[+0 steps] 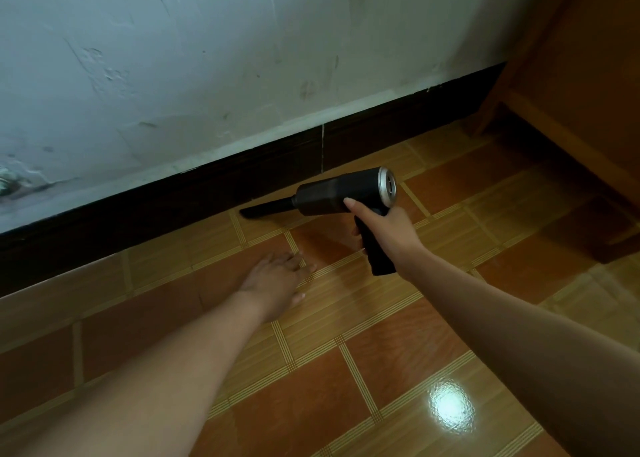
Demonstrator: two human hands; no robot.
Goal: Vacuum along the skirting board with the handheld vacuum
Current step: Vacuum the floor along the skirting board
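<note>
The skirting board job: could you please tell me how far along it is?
The right hand grips the handheld vacuum, its nozzle at the foot of the skirting board; the left hand rests flat on the floor. No dust shows, so which stretch is done is unclear; board extends either side.

Scuffed, pale blue-white wall (207,58) from ten to one o'clock. Blurred greenish patch (7,179) on it at nine o'clock. Glossy orange-brown tiled floor (346,370) with pale striped borders; bright light reflection (450,408) at five o'clock. Wooden furniture (588,92) at two o'clock, against the wall.
</note>
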